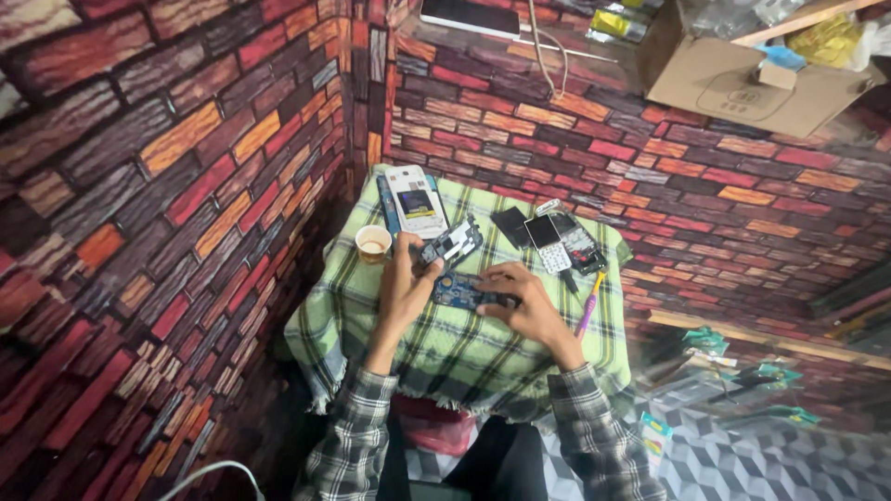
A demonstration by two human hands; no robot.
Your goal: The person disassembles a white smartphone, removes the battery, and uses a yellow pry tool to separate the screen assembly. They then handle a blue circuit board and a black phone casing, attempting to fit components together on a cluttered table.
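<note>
Head: both hands grip circuit board, mid-cloth, edges clear.

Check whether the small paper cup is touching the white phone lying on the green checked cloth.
Apart. The head view shows green cloth plainly between the paper cup and the white phone.

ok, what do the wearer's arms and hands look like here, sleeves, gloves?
Both arms wear long plaid flannel sleeves in grey, black and white checks, cuffs ending at the wrists. The left hand and right hand are bare: no gloves. No rings or watch can be made out at this size.
</note>
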